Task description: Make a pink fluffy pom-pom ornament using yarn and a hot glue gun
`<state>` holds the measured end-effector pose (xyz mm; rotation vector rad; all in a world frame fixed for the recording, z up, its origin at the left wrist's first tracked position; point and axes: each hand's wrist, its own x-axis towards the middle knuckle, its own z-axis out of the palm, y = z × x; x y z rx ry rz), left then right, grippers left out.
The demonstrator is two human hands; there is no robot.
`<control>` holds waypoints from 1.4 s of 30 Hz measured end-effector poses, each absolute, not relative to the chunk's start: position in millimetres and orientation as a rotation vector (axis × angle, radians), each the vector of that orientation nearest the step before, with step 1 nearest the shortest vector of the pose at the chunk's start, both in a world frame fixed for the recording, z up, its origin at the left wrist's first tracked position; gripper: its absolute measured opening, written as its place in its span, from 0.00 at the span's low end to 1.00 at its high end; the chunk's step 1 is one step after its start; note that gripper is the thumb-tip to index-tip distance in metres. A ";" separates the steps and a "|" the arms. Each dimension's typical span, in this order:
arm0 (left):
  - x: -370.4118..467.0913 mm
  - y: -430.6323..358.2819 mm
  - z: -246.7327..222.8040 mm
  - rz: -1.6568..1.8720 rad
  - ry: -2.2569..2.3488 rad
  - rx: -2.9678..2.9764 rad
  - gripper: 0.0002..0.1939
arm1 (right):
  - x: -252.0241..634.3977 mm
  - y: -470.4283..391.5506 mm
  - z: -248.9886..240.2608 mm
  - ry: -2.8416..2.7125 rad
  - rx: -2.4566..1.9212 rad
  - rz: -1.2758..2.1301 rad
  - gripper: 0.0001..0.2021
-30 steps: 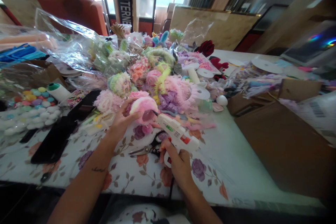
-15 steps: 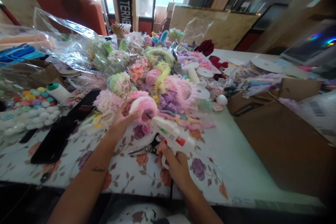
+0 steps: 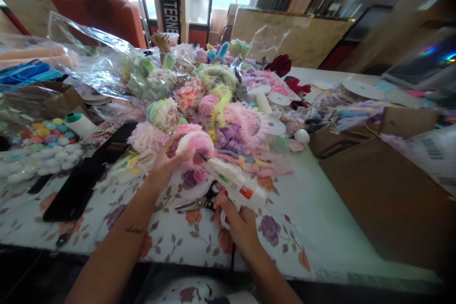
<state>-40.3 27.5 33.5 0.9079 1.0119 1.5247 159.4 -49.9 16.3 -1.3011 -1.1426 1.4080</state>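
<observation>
A fluffy pink and cream ring (image 3: 195, 145) is held by my left hand (image 3: 167, 161), its fingers closed round the ring's left side. From the right, my right hand (image 3: 237, 218) grips the handle of a white glue gun (image 3: 231, 181) with a red-orange part near its back. The gun's dark nozzle points into the opening of the ring; whether it touches the fluff cannot be made out. Scissors (image 3: 199, 203) with dark handles lie on the flowered cloth just below the gun, partly hidden by my right hand.
Behind the ring is a heap of pastel yarn and plush pieces (image 3: 242, 126). A black phone (image 3: 73, 190), pompoms (image 3: 53, 152) and a thread spool (image 3: 81, 126) are at the left. A cardboard box (image 3: 384, 194) stands at the right, near a white ball (image 3: 301, 136).
</observation>
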 end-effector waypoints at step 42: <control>-46.7 27.0 35.5 1.451 1.144 0.898 0.27 | 161.5 -50.5 11.2 -1.233 -1.389 1.430 0.22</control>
